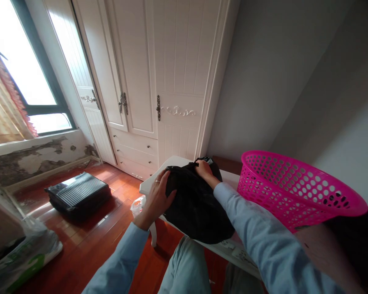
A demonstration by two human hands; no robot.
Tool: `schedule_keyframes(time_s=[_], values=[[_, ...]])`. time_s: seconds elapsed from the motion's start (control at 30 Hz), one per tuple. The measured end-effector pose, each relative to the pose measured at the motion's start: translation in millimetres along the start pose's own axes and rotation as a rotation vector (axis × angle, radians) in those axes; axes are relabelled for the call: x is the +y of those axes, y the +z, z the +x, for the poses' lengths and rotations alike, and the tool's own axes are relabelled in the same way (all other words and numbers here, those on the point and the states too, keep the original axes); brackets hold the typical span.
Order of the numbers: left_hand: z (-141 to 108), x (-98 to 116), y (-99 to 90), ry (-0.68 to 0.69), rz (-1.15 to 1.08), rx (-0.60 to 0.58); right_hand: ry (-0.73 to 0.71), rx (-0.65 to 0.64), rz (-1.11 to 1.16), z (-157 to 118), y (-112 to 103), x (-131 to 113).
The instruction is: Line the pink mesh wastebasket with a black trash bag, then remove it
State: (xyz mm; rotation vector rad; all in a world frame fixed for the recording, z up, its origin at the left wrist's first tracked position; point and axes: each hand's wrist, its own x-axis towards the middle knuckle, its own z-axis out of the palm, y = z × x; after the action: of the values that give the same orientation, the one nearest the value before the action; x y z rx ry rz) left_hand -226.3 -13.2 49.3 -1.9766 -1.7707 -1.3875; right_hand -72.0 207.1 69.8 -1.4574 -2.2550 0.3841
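Observation:
A black cloth item (pixel 199 208), soft and bunched, lies over the front edge of a white table (pixel 174 162). My left hand (pixel 158 198), with a ring on one finger, rests at its left upper edge, fingers curled against the fabric and thumb apart. At the top of the cloth, my right hand (pixel 205 169) pinches a gathered part of it. Behind my right hand sits a shiny black bundle (pixel 214 165), partly hidden. My left fingertips are partly lost against the dark fabric.
A pink perforated basket (pixel 294 188) stands on the table at the right. Behind is a white wardrobe (pixel 184 61). On the floor at left are a black suitcase (pixel 79 194) and a plastic-wrapped package (pixel 37 249). A white plastic bag (pixel 137 205) hangs beside the table.

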Motion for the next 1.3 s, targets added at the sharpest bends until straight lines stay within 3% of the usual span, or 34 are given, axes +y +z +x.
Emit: schedule_keyframes(time_s=[0.17,0.3,0.4,0.47,0.73,0.9,0.97,1.07,1.1,1.13,1.2,1.3], values=[[25.5,5.0,8.9,-0.202,-0.252,0.087,-0.002,-0.009,0.018,-0.6,-4.4,-0.4],[28.9,17.3,-4.5,-0.128,-0.205,0.018,0.012,0.007,0.031,2.5,-3.2,-0.7],[17.8,24.0,-16.6,0.008,-0.099,-0.073,0.013,0.038,0.038,6.0,0.2,-2.1],[6.4,26.1,-20.8,0.043,-0.048,-0.064,0.009,0.054,0.045,7.6,2.4,-3.3],[-31.5,17.6,-13.6,0.015,-0.043,-0.062,0.0,0.071,0.07,10.7,6.0,-0.6],[-34.9,10.6,-10.4,-0.032,0.01,-0.08,-0.008,0.066,0.08,12.1,4.8,10.5],[-26.7,13.9,-11.3,-0.051,0.017,-0.007,-0.02,0.059,0.087,10.8,5.0,13.3],[-3.6,21.7,-14.3,-0.071,0.017,0.205,-0.041,0.046,0.099,8.3,6.2,14.1],[5.6,23.6,-15.6,-0.06,0.019,0.215,-0.045,0.043,0.103,7.7,6.5,13.7],[14.6,24.7,-17.2,-0.043,0.018,0.171,-0.047,0.041,0.106,7.4,6.6,13.3],[28.8,24.7,-21.0,-0.013,0.006,-0.025,-0.04,0.041,0.109,7.4,6.1,12.7],[32.4,21.8,-28.7,0.005,-0.012,-0.235,-0.007,0.044,0.102,8.4,4.8,13.9]])
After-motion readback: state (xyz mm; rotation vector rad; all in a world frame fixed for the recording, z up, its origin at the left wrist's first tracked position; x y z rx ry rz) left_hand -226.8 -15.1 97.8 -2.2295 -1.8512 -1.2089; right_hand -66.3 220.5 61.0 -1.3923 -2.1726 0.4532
